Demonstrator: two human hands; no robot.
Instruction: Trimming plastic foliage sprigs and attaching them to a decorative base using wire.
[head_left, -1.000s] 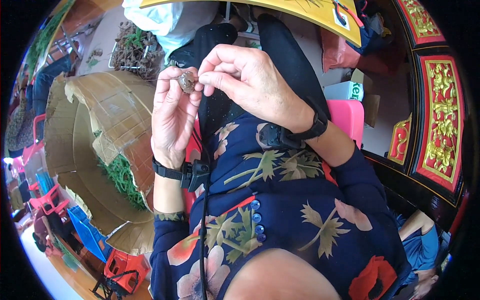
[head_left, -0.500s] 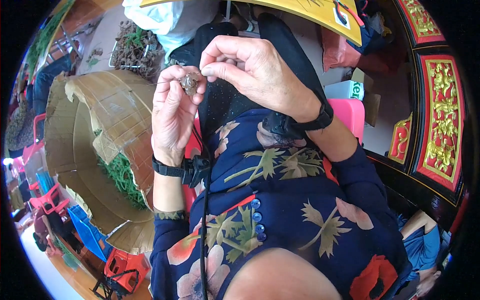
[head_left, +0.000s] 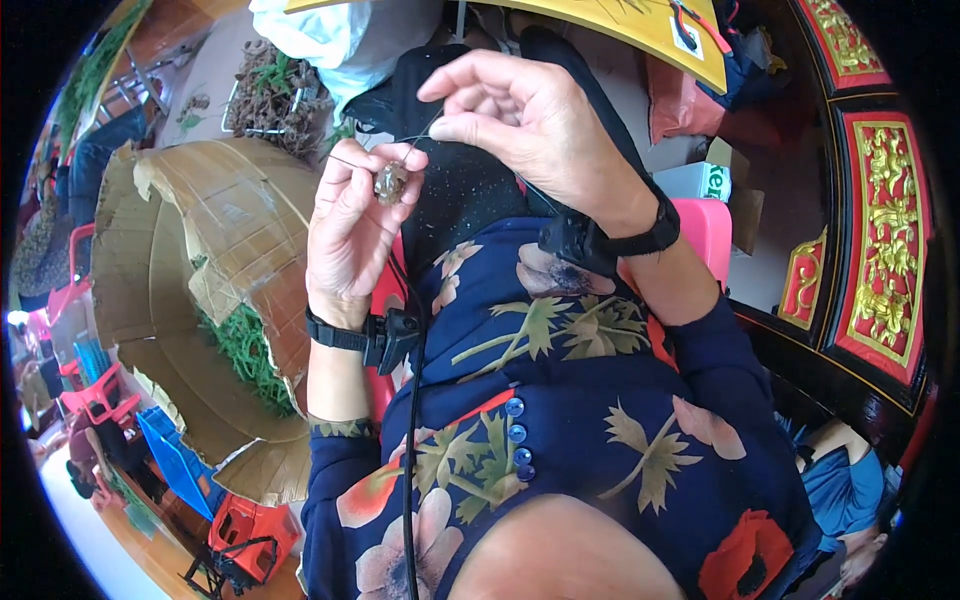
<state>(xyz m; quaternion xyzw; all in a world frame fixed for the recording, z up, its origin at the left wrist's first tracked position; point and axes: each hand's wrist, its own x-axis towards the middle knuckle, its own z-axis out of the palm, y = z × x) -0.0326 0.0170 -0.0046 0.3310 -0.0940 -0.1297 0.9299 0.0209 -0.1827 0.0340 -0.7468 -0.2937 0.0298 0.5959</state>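
Observation:
My left hand [head_left: 352, 212] is closed, pinching a small, shiny brown lump [head_left: 390, 183] between thumb and fingers. A thin dark wire [head_left: 418, 143] rises from beside the lump toward my right thumb, and another thin end sticks out left of the left fingertips. My right hand [head_left: 535, 125] is a little farther out and to the right. Its thumb meets the wire, while the index finger is lifted and the other fingers curl; their exact grip on the wire is partly hidden. Both hands are above my dark-trousered lap.
A torn cardboard box [head_left: 225, 215] with green artificial foliage [head_left: 245, 355] stands at my left. Beyond it are a basket of brown clumps [head_left: 275, 100] and a white plastic bag [head_left: 320, 40]. Red-handled pliers [head_left: 690, 25] lie on the yellow table [head_left: 600, 30]. A black cable [head_left: 410, 450] crosses my front.
My right hand has moved slightly right and away from the left fingertips, its index finger lifting. The wire now shows between the hands. The lump has turned and shifted slightly right in my left fingers.

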